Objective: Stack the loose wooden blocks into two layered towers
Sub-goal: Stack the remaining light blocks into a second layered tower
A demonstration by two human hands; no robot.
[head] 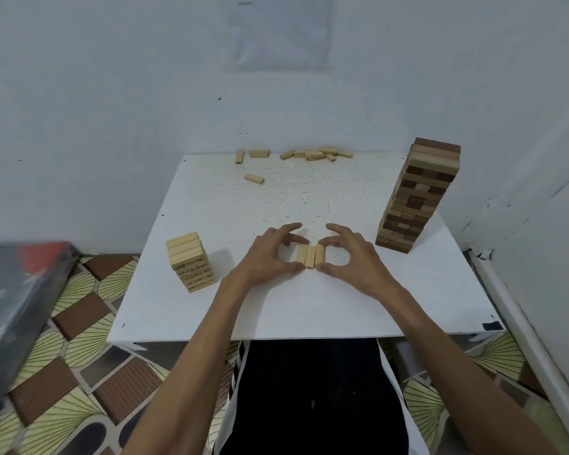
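Observation:
Three pale wooden blocks (310, 255) lie side by side in a row at the middle of the white table (303, 307). My left hand (270, 254) curls round their left side, thumb at the near end and fingers at the far end. My right hand (349, 254) mirrors it on the right side. A short pale tower (191, 261) stands at the table's left edge. A tall tower of brown and tan blocks (418, 195) stands at the right. Several loose pale blocks (316, 154) lie along the far edge, and one (254, 178) lies apart.
The table's far edge meets a white wall. A second wall runs close along the right side behind the tall tower. A dark flat panel (17, 307) leans at the left over patterned floor tiles. My legs in dark clothing sit under the near edge.

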